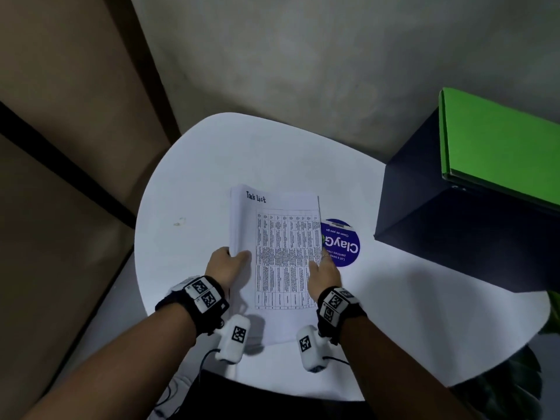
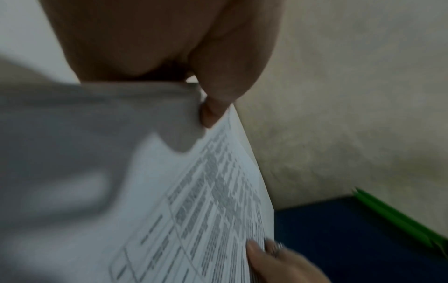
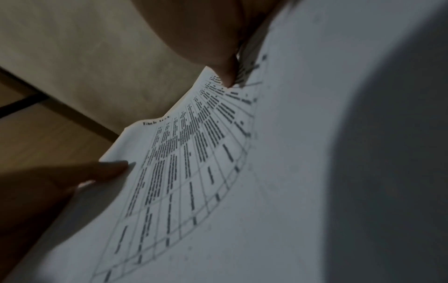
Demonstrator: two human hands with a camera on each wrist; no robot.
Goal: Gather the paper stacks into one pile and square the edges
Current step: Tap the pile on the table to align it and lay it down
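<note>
One pile of white sheets [image 1: 281, 253], its top page a printed table headed "Task List", is held over the middle of the round white table [image 1: 194, 165]. My left hand [image 1: 231, 263] grips the pile's left edge, thumb on top. My right hand [image 1: 324, 269] grips the right edge, thumb on the printed page. In the left wrist view my thumb [image 2: 218, 92] presses on the paper [image 2: 194, 191]. The right wrist view has the paper [image 3: 194, 172] pinched under my thumb [image 3: 225, 72]. The pile's left side shows slightly staggered sheet edges.
A round blue "ClayGo" sticker [image 1: 342, 242] lies on the table just right of the pile, partly covered by it. A dark box [image 1: 454, 231] with a green folder [image 1: 500, 147] on top sits at the table's right. A small scrap [image 1: 180, 221] lies at left.
</note>
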